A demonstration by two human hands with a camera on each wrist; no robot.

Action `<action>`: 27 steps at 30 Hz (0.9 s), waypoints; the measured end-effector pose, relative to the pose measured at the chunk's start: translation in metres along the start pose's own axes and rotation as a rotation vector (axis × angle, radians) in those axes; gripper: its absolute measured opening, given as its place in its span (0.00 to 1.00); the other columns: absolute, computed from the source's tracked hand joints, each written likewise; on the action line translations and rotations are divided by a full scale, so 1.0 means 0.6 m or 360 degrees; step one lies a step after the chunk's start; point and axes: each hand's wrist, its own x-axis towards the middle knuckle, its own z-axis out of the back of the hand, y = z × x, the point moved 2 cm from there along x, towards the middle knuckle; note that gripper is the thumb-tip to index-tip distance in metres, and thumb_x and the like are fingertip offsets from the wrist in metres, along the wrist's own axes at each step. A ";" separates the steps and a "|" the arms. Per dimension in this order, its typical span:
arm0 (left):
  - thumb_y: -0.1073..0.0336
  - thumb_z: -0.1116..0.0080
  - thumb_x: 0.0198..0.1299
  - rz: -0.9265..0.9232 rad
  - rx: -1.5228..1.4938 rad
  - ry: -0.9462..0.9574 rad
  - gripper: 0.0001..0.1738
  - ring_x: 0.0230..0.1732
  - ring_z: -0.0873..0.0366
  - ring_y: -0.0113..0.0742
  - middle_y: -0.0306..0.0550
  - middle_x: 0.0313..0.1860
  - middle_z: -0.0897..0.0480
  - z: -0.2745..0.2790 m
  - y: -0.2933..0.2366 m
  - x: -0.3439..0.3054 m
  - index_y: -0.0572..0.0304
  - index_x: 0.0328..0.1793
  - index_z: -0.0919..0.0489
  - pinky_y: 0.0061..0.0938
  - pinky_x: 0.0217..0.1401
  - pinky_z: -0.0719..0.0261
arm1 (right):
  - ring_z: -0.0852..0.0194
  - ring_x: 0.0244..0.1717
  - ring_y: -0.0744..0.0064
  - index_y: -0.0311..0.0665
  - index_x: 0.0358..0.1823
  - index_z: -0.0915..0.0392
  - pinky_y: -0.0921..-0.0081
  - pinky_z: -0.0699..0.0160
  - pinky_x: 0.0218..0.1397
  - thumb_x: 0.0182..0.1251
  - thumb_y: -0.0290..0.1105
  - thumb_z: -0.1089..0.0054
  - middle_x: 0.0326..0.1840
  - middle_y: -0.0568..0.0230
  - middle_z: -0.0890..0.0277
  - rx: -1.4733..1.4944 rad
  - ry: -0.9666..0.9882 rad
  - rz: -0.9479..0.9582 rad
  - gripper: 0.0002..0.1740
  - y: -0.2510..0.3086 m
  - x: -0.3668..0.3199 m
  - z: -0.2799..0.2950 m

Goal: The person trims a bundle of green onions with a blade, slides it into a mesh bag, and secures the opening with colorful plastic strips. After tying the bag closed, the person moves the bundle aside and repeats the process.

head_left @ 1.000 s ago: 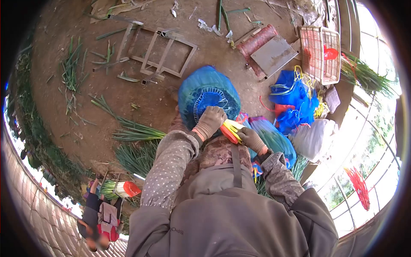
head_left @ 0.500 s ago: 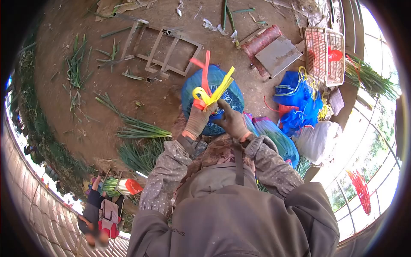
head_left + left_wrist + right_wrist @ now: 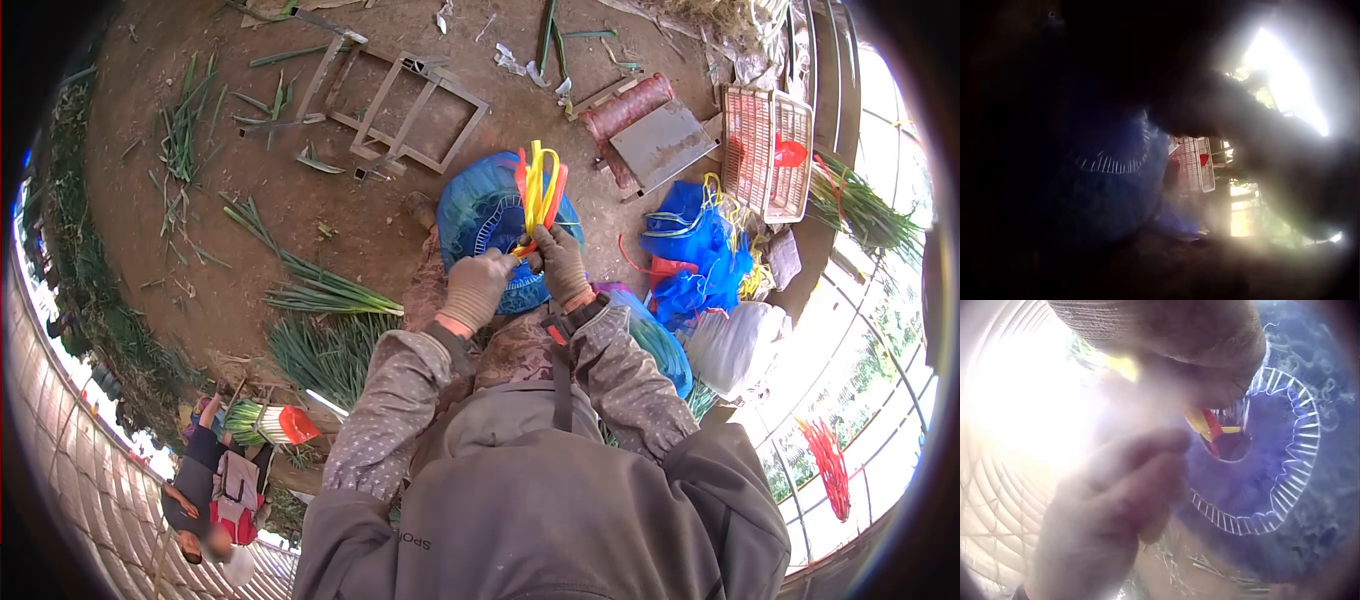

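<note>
Both gloved hands meet over a stuffed blue net bag (image 3: 462, 190) with a white-stitched rim. My right hand (image 3: 562, 262) pinches a bundle of yellow and red ribbons (image 3: 541, 185), whose loops stand up above the fingers. Close beside it, my left hand (image 3: 478, 287) has its fingers curled on the lower end of the ribbons. In the right wrist view, red and yellow ribbon ends (image 3: 1211, 427) show between the hands, in front of the bag's stitched rim (image 3: 1300, 459). The left wrist view is dark, with part of the blue bag (image 3: 1110, 194) showing.
Green onions (image 3: 335, 298) lie left of the legs. A metal frame (image 3: 400, 110), a low stool (image 3: 663, 146) and a plastic basket (image 3: 742, 150) stand ahead. Blue nets (image 3: 690, 245) and a white sack (image 3: 733, 340) are at the right. A person (image 3: 190, 490) is at lower left.
The ribbons went from low between the hands to upright over the bag. My right hand, lower beside the left half a second ago, now pinches their middle; the left has moved slightly right.
</note>
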 end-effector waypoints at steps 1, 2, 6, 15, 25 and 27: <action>0.64 0.35 0.59 -0.0084 0.0184 -0.0023 0.11 0.36 0.14 0.45 0.45 0.33 0.18 -0.018 0.001 -0.003 0.54 0.47 0.14 0.42 0.40 0.20 | 0.35 0.20 0.84 0.32 0.53 0.23 0.84 0.36 0.24 0.82 0.38 0.47 0.36 0.66 0.19 -0.0044 -0.0019 -0.0004 0.15 0.002 -0.002 -0.006; 0.65 0.36 0.58 -0.0169 0.0364 -0.0048 0.12 0.34 0.15 0.43 0.44 0.31 0.19 -0.033 0.002 -0.002 0.52 0.48 0.15 0.41 0.38 0.21 | 0.35 0.20 0.84 0.32 0.52 0.23 0.84 0.35 0.24 0.82 0.38 0.47 0.36 0.66 0.18 -0.0091 -0.0040 -0.0006 0.15 0.004 -0.004 -0.007; 0.66 0.40 0.59 -0.0170 0.0564 -0.0084 0.11 0.32 0.15 0.40 0.41 0.31 0.18 -0.049 0.007 0.002 0.51 0.48 0.16 0.36 0.33 0.24 | 0.33 0.22 0.85 0.31 0.52 0.19 0.84 0.34 0.26 0.81 0.37 0.45 0.35 0.68 0.18 -0.0099 -0.0002 0.0002 0.15 0.016 -0.010 -0.006; 0.66 0.42 0.59 -0.0319 0.0618 0.0059 0.07 0.32 0.14 0.43 0.45 0.31 0.15 -0.043 0.020 -0.008 0.54 0.40 0.16 0.38 0.36 0.20 | 0.21 0.53 0.58 0.38 0.53 0.15 0.69 0.23 0.59 0.66 0.33 0.31 0.47 0.58 0.18 -0.1389 0.0317 0.0791 0.15 0.033 -0.046 -0.011; 0.67 0.44 0.60 -0.0270 0.0481 -0.0050 0.07 0.36 0.13 0.48 0.50 0.34 0.14 -0.006 0.000 -0.016 0.56 0.40 0.17 0.39 0.40 0.17 | 0.24 0.53 0.51 0.48 0.45 0.13 0.55 0.28 0.54 0.61 0.36 0.35 0.46 0.60 0.19 -0.2137 -0.0017 0.0830 0.11 0.009 -0.054 -0.039; 0.67 0.44 0.60 -0.0234 0.0464 -0.0031 0.07 0.35 0.13 0.48 0.50 0.33 0.14 -0.004 -0.001 -0.015 0.56 0.40 0.17 0.39 0.39 0.17 | 0.24 0.51 0.54 0.51 0.44 0.13 0.54 0.32 0.52 0.59 0.37 0.35 0.45 0.64 0.19 -0.2190 -0.0092 0.1011 0.12 -0.008 -0.045 -0.042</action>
